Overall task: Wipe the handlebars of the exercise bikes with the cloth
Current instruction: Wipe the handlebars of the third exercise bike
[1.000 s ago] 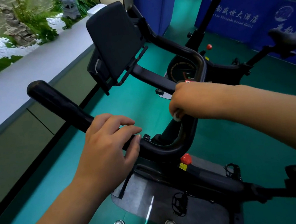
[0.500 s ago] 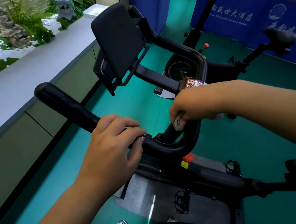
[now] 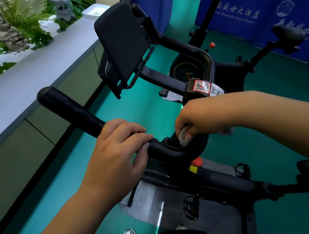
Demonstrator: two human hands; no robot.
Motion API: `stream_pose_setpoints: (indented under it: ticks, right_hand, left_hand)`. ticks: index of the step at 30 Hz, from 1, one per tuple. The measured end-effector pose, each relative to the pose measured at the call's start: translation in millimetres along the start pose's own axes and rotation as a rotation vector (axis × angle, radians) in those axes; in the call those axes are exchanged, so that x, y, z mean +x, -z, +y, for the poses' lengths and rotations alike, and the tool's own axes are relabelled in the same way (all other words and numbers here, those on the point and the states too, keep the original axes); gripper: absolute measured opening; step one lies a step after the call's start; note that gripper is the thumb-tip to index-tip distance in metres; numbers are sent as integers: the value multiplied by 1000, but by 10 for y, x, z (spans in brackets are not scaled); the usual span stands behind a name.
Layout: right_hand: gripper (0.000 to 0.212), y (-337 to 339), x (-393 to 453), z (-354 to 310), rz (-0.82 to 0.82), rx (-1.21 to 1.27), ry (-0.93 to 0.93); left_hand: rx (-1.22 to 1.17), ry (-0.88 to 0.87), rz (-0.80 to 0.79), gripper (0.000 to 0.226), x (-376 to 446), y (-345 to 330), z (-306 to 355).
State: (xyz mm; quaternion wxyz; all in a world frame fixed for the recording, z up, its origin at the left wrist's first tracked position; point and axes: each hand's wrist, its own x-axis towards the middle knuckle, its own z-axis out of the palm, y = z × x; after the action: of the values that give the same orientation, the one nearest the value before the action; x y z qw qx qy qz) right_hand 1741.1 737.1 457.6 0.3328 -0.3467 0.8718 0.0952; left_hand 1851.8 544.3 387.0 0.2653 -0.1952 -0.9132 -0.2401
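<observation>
- My left hand lies over the near bar of the handlebars, fingers curled over the top of it and thumb at the near side, so they are wrapped loosely around the bar.
- From those fingers the bar's long axis runs up and away to the left, ending in a rounded black tip that points toward the grey ledge.
- To the right of my left fingers the bar bends in a tight U and climbs away from me toward the far loop.
- My right hand is fisted on that bend, fingers closed tight on the cloth; a pale, patterned wad of it shows below my knuckles, pressed against the inner curve of the bar.
- A blurred pale bit also shows under my right wrist; I cannot tell whether it is more cloth.
- Just beyond my right fingers sits a red QR sticker on the stem.
- Beyond both hands the black tablet holder tilts back toward the left.
- Under my right fingers is a red knob, above the green floor.
</observation>
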Motion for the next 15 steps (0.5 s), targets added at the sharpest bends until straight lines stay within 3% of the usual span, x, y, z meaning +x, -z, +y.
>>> stream_pose_setpoints:
  ticks: [8, 15]
  right_hand:
    - [21, 21, -77, -129, 28, 208, 15]
    - [18, -79, 63, -278, 280, 530, 1]
  left_hand:
    - [27, 27, 7, 16, 4, 73, -39]
    - [75, 73, 48, 16, 24, 197, -120]
